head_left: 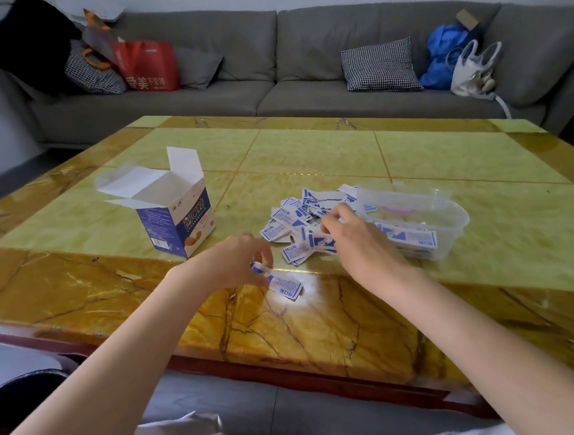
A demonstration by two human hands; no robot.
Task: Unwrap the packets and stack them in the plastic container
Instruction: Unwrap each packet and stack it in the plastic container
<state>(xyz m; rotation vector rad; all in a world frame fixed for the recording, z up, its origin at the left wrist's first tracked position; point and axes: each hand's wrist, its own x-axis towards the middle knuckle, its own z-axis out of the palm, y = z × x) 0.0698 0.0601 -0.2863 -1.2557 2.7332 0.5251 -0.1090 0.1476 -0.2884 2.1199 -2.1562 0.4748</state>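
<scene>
On the table [308, 154], the left hand [237, 260] pinches 1 wrapper [282, 284]; the right hand [355, 236], fingers curled, picks at the packet pile [293, 222] beside the plastic container [450, 218].

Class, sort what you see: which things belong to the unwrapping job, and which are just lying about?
Job: packet pile; plastic container; packet in left hand; right hand.
Lying about: open carton; red bag; checked cushion; blue bag.

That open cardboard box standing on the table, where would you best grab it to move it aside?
Probably around the body of the cardboard box, below the raised flaps, coming from the near side. It stands upright, its printed walls are flat and firm, while the open flaps on top look thin and would likely bend.
</scene>
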